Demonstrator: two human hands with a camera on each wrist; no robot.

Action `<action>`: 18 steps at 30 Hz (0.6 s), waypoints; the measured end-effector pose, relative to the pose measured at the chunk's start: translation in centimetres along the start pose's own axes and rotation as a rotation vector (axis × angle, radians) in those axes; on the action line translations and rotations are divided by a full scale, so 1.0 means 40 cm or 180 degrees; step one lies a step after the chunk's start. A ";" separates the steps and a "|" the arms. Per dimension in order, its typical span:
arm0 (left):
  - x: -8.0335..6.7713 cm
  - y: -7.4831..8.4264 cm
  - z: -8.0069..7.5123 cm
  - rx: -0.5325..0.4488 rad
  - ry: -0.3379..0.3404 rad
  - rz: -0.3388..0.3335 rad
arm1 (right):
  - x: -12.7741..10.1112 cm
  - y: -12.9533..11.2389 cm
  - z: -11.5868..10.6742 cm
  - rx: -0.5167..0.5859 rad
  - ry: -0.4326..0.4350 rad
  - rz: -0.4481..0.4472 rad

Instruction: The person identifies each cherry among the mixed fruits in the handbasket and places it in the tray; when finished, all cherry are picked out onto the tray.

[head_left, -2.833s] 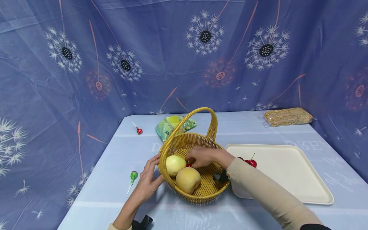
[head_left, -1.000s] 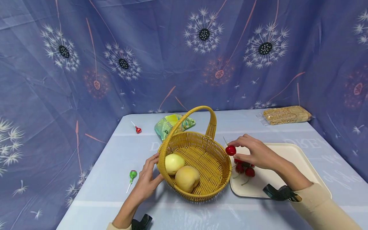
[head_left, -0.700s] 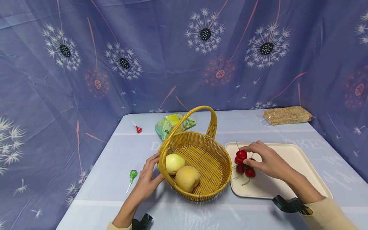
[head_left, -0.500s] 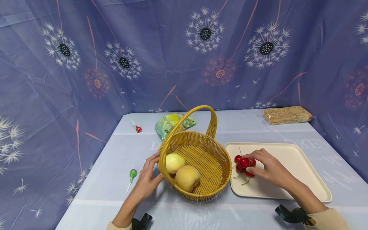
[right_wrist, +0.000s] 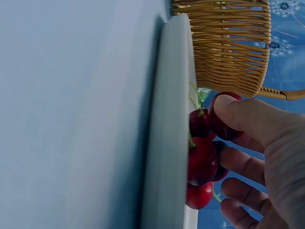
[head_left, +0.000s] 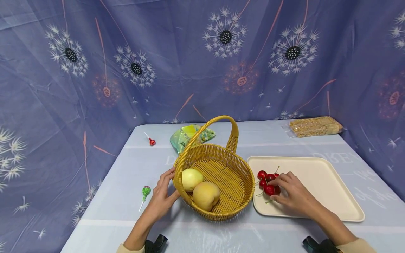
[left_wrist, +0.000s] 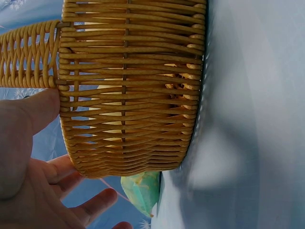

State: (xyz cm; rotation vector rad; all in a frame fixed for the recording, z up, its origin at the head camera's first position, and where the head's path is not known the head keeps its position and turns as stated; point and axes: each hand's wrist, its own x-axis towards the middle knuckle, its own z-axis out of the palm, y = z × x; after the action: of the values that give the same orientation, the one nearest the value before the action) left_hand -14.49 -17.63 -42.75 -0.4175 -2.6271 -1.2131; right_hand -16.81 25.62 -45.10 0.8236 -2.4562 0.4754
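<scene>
Right hand [head_left: 292, 196] fingers curled on cherries [head_left: 267, 182] on tray [head_left: 319, 207], right of basket [head_left: 221, 175]. Left hand [head_left: 162, 196] fingers spread against basket's left wall.

Light-blue clothed table [head_left: 221, 232], wicker basket [head_left: 235, 196], cream tray [head_left: 329, 189], two lollipops [head_left: 146, 192], green packet [head_left: 185, 135], cereal-bar pack [head_left: 314, 127]

The right hand [head_left: 292, 195] has left the wicker basket [head_left: 221, 182] and crossed to the cream tray [head_left: 332, 196]. It now rests on the tray, fingers on a larger cluster of red cherries [head_left: 267, 182].
</scene>
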 end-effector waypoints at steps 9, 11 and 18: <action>0.001 0.000 0.003 -0.0024 -0.0010 0.0009 | -0.007 -0.002 0.007 -0.0385 -0.0040 0.0031; 0.001 0.001 0.003 -0.0027 -0.0015 0.0013 | -0.009 -0.001 0.008 -0.0431 -0.0039 0.0020; 0.000 0.000 0.002 -0.0041 -0.0005 0.0033 | -0.012 0.002 0.006 -0.0450 -0.0030 0.0004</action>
State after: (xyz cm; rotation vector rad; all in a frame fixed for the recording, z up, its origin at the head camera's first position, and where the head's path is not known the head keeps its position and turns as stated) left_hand -14.49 -17.55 -42.79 -0.4341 -2.6166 -1.2276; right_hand -16.63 25.76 -45.58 0.7677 -2.4666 0.2947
